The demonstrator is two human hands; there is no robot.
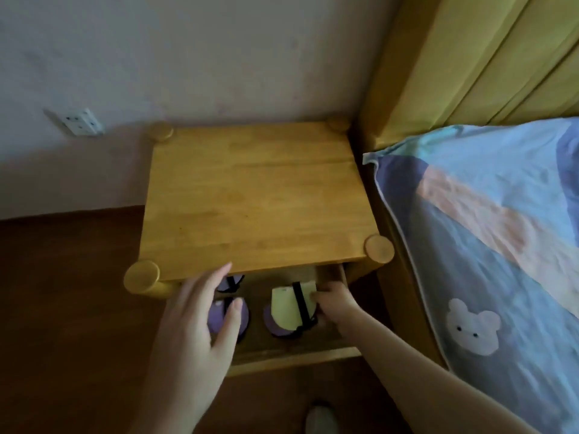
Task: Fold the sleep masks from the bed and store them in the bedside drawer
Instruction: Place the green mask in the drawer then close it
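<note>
While the drawer stands pulled out under the nightstand top, the scene is logged left to right.

Wall socket (82, 121): seen on the wall, far left, well apart from the work.
Left hand (197, 321): held above the drawer's left half, fingers straight and spread, nothing gripped; fingertips near the nightstand (250, 195) front edge.
Purple masks (230, 314): two folded pieces judged to lie in the drawer's left half, one behind the other, partly hidden by the left hand.
Drawer (294, 355): front rail nearest the camera; back part covered by the nightstand top, so headroom is low there.
Yellow mask (289, 305): folded, lying on a purple one in the drawer's right half; long axis runs front to back, black strap across its right side.
Right hand (333, 300): reached into the drawer from the right, fingers curled on the yellow mask's right edge at the strap.
Key relation: mask lies directly left of the right fingers; right hand is the nearer one.
Open room: bare drawer floor between the two piles; right wall just beside the knuckles.
Bed (488, 233): at far right, patterned cover; no masks seen on the visible part.
</note>
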